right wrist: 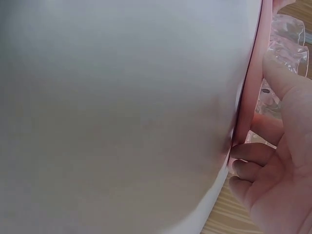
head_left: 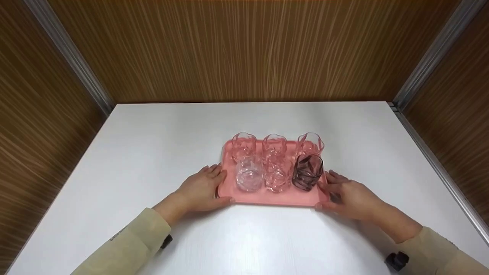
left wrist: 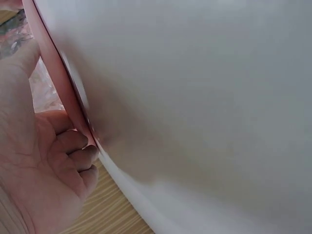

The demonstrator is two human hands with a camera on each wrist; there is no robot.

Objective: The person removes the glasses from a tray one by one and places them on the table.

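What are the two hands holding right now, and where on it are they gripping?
Both hold the pink tray of glasses: the left hand grips its left edge, the right hand its right edge, with fingers curled at the rim.

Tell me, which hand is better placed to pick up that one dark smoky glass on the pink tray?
Probably the right hand. It grips the right edge of the pink plastic tray, just beside the dark smoky glass in the front right corner. The left hand holds the opposite edge, two clear glasses away.

Bare white table [head_left: 153, 152] all round pink tray [head_left: 275, 199], six glasses [head_left: 277, 173] crowding its top
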